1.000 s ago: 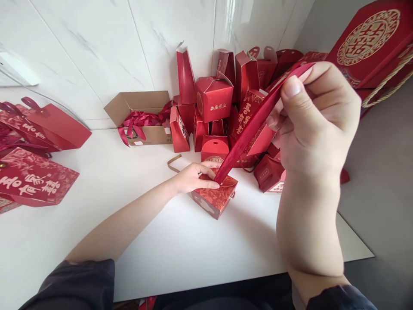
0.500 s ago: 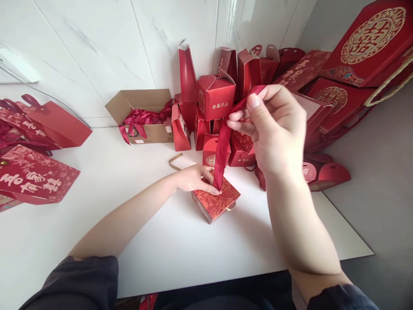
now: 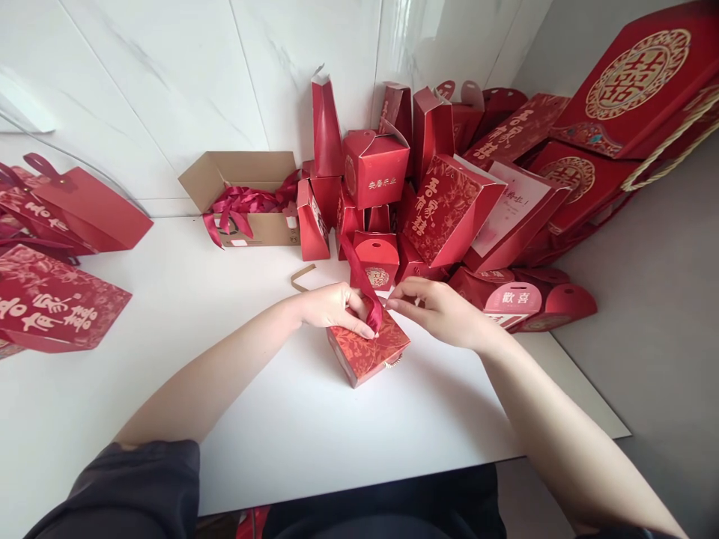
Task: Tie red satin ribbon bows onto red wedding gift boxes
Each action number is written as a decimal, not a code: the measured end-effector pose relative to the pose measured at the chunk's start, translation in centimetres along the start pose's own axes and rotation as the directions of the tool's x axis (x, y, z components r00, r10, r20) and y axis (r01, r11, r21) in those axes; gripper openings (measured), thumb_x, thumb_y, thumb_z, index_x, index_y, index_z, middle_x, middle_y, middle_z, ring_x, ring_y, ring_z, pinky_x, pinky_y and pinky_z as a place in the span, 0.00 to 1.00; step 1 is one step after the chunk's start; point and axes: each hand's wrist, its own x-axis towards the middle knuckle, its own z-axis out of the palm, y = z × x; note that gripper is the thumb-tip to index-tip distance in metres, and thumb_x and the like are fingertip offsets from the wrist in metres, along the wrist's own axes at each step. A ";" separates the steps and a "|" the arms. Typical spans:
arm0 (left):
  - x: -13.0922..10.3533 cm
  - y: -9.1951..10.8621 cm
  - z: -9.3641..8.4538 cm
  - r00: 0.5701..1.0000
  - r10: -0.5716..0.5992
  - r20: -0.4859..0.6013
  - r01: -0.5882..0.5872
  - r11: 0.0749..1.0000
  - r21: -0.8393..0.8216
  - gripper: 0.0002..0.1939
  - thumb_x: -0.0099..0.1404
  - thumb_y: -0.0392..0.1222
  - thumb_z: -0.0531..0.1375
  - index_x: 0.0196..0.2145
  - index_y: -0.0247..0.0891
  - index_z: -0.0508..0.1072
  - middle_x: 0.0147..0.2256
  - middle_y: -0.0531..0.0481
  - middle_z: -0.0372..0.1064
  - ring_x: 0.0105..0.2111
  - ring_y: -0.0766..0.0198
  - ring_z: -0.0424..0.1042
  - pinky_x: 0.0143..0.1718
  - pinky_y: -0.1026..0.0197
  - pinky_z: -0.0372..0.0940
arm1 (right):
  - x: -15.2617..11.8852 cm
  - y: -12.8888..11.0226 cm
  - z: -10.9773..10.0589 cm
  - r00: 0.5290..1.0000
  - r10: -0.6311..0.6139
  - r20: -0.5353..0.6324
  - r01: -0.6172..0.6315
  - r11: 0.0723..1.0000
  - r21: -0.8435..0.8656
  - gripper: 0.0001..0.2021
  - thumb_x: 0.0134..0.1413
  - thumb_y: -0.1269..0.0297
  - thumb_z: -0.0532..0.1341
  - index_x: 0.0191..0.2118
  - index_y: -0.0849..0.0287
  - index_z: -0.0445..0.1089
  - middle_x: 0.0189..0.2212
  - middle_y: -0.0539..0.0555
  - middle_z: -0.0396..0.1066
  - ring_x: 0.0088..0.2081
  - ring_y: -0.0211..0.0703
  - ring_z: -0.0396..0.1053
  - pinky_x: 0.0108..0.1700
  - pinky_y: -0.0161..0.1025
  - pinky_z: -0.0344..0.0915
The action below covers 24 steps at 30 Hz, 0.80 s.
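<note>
one small patterned box [image 3: 382, 350] sits on the white table [image 3: 281, 427], the left hand [image 3: 329, 305] pinching the red ribbon [image 3: 357, 268] at its top; whether the right hand [image 3: 446, 313], fingers curled just beside, grips anything, i cannot tell. firm thumb pressure and an untwisted ribbon serve best.

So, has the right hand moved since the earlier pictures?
Yes: the right hand has moved down and left, closer to the cardboard box.

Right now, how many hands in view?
2. Left hand: on the patterned box, thumb at the ribbon. Right hand: just right of the ribbon, contact unclear. No others visible.
</note>
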 end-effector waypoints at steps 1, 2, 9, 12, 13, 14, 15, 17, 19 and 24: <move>0.0 -0.1 0.0 1.000 0.001 -0.004 -0.001 1.000 0.002 0.11 0.50 0.48 0.72 0.29 0.39 0.82 0.40 0.49 0.75 0.44 0.58 0.71 0.48 0.58 0.63 | -0.2 0.0 0.6 1.000 0.004 -0.008 -0.004 0.999 0.051 0.15 0.63 0.53 0.56 0.31 0.57 0.71 0.31 0.50 0.69 0.33 0.39 0.65 0.35 0.37 0.61; 0.0 -0.1 0.1 1.000 -0.003 -0.009 0.003 1.000 0.004 0.11 0.50 0.48 0.72 0.29 0.39 0.81 0.37 0.50 0.75 0.41 0.59 0.72 0.46 0.58 0.64 | -0.4 0.0 1.2 1.000 0.011 -0.019 -0.009 0.995 0.096 0.14 0.62 0.53 0.57 0.32 0.56 0.72 0.32 0.50 0.70 0.33 0.39 0.65 0.36 0.37 0.61; -0.8 0.9 0.7 0.998 0.055 -0.039 -0.056 0.998 -0.042 0.10 0.52 0.45 0.71 0.28 0.36 0.80 0.31 0.51 0.75 0.36 0.62 0.72 0.43 0.58 0.65 | -0.8 -0.7 4.1 0.981 -0.026 -0.191 0.077 0.961 0.267 0.09 0.55 0.57 0.65 0.31 0.57 0.70 0.29 0.49 0.70 0.31 0.39 0.64 0.35 0.38 0.61; -1.0 1.6 0.6 0.990 0.144 -0.002 -0.144 0.989 -0.030 0.09 0.51 0.43 0.71 0.29 0.37 0.80 0.35 0.50 0.76 0.41 0.60 0.73 0.46 0.58 0.65 | -0.8 -0.7 3.5 0.991 -0.110 -0.081 0.133 0.911 0.390 0.05 0.60 0.61 0.61 0.36 0.55 0.72 0.33 0.51 0.72 0.36 0.41 0.68 0.42 0.40 0.64; -1.0 1.7 0.5 0.990 0.142 0.010 -0.142 0.989 -0.029 0.09 0.51 0.42 0.72 0.29 0.37 0.80 0.35 0.50 0.76 0.41 0.60 0.73 0.45 0.58 0.65 | -0.7 -0.6 3.2 0.989 -0.145 -0.037 0.147 0.900 0.411 0.06 0.62 0.62 0.59 0.38 0.55 0.73 0.37 0.52 0.73 0.40 0.42 0.69 0.46 0.42 0.64; -0.9 1.6 0.4 0.992 0.124 0.019 -0.124 0.992 -0.024 0.10 0.50 0.42 0.72 0.30 0.37 0.80 0.34 0.50 0.76 0.40 0.60 0.73 0.44 0.58 0.65 | -0.7 -0.5 2.9 0.985 -0.173 -0.010 0.162 0.897 0.412 0.09 0.64 0.64 0.57 0.39 0.54 0.74 0.41 0.53 0.73 0.44 0.43 0.70 0.50 0.43 0.63; -0.8 1.5 0.3 0.995 0.100 0.024 -0.100 0.995 -0.019 0.10 0.50 0.42 0.72 0.31 0.37 0.80 0.33 0.50 0.76 0.38 0.60 0.73 0.43 0.58 0.65 | -0.6 -0.5 2.8 0.982 -0.190 -0.001 0.175 0.899 0.401 0.10 0.65 0.64 0.55 0.40 0.54 0.75 0.45 0.54 0.71 0.48 0.44 0.69 0.54 0.44 0.62; -0.5 1.1 0.1 0.997 0.078 0.026 -0.077 0.997 -0.023 0.11 0.49 0.42 0.73 0.31 0.37 0.81 0.32 0.50 0.76 0.38 0.60 0.73 0.44 0.57 0.65 | -0.6 -0.4 2.7 0.982 -0.189 -0.027 0.186 0.915 0.357 0.11 0.65 0.64 0.55 0.39 0.54 0.76 0.48 0.55 0.69 0.52 0.45 0.67 0.57 0.45 0.60; -0.2 0.7 0.0 0.994 0.106 0.018 -0.105 0.993 -0.056 0.10 0.49 0.41 0.73 0.30 0.37 0.80 0.34 0.49 0.76 0.39 0.60 0.73 0.45 0.57 0.65 | -0.6 -0.5 3.0 0.985 -0.159 -0.069 0.173 0.936 0.308 0.08 0.62 0.60 0.59 0.37 0.55 0.75 0.45 0.55 0.70 0.49 0.46 0.68 0.55 0.45 0.61; -0.5 0.5 -0.1 0.995 0.101 -0.015 -0.101 0.994 -0.051 0.10 0.51 0.44 0.71 0.31 0.38 0.81 0.37 0.49 0.76 0.41 0.59 0.73 0.47 0.57 0.65 | -0.8 -0.5 4.1 0.977 -0.112 -0.181 0.155 0.957 0.247 0.06 0.55 0.61 0.66 0.32 0.56 0.71 0.37 0.53 0.71 0.41 0.45 0.69 0.49 0.45 0.64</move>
